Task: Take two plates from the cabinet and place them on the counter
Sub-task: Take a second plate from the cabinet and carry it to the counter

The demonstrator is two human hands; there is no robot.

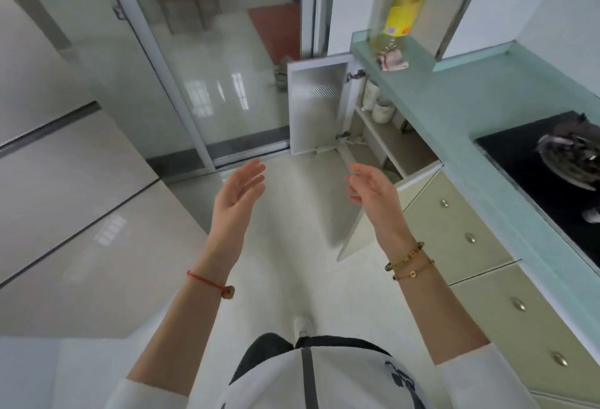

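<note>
Counter [431, 110] hides most of the cabinet [383, 136] interior.

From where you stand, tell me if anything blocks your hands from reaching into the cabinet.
Both doors are swung open. The near door hangs just beyond the right hand, edge-on. The left hand has open floor ahead. Pale crockery shows on the shelf; plates cannot be made out.

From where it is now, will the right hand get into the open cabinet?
Probably yes. Both cabinet doors stand open, the right hand is empty and open beside the nearer door, and nothing blocks the shelf. No plates are clearly visible from here, only pale crockery.
</note>
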